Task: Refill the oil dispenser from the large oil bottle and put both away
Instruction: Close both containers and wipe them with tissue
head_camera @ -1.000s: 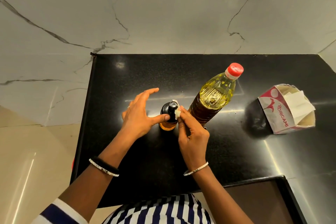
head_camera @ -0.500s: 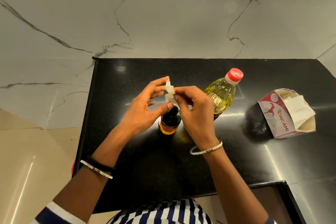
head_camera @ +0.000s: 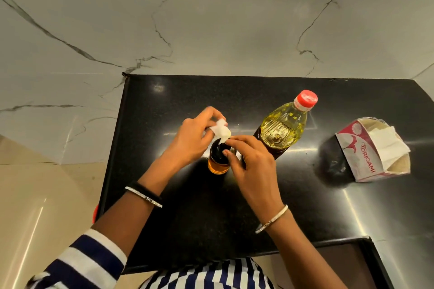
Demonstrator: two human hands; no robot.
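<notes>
Pinching a small tissue scrap (head_camera: 220, 131) between both hands, left hand (head_camera: 190, 138) and right hand (head_camera: 252, 162) have lifted it off the oil dispenser (head_camera: 218, 159) on the table (head_camera: 164, 230); wiping seems finished. Beyond stands the capped large oil bottle (head_camera: 281, 129).

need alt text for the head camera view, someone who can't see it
Two bare hands, left hand and right hand, hold a crumpled white tissue over a small dark oil dispenser on a black countertop. A red-capped large oil bottle stands just right of it, a tissue pack farther right.
</notes>
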